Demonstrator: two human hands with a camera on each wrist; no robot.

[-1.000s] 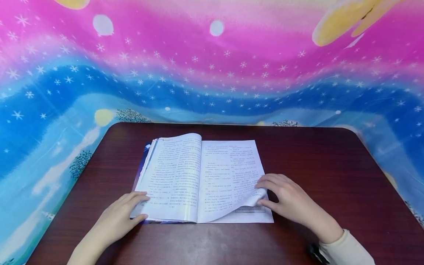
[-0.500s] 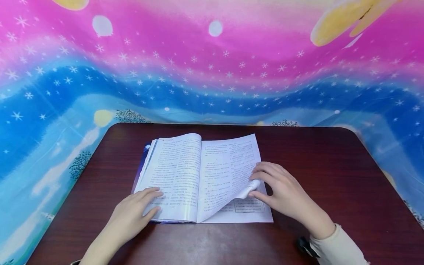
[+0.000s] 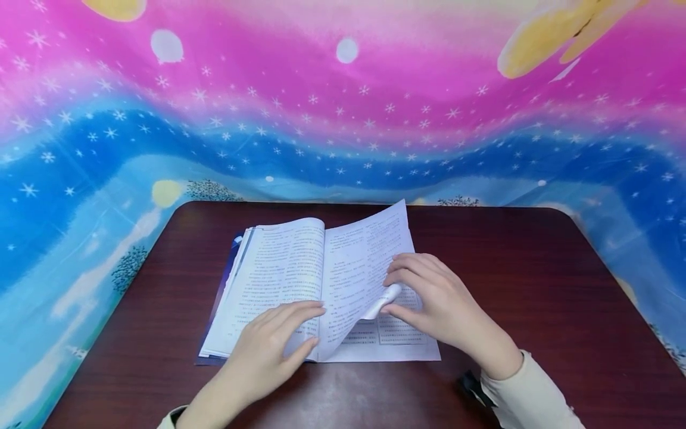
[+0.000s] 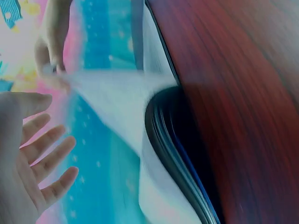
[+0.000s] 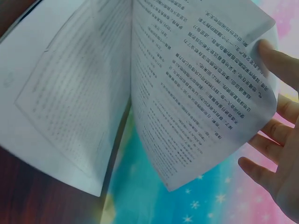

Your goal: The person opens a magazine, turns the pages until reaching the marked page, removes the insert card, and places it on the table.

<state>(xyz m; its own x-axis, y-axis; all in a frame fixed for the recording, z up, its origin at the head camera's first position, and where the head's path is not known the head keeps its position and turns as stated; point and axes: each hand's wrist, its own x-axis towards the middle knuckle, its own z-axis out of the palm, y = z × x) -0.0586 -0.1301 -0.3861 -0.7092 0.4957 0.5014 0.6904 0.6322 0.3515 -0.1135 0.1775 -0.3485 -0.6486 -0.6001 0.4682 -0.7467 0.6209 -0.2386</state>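
Since the frame of a second ago, my right hand (image 3: 434, 301) has shifted inward from the booklet's right edge, drawing the lifted leaf (image 3: 354, 262) with it; the leaf's far corner now stands raised, and more of the boxed print on the page beneath (image 3: 404, 333) is bared. My left hand (image 3: 273, 342) has travelled from the lower left margin to above the lower part of the left page, near the spine.

Position: the open booklet (image 3: 273, 262) lies on the dark wood table (image 3: 525, 268). Right fingers: grasping; thumb and fingertips pinch the leaf near its outer edge, where the paper curls into a roll between them. Left fingers: released, spread and loosely bent; the left wrist view shows them apart from the paper. Same view: the raised leaf spans from the bound pages to my right hand, and is somewhat blurred.
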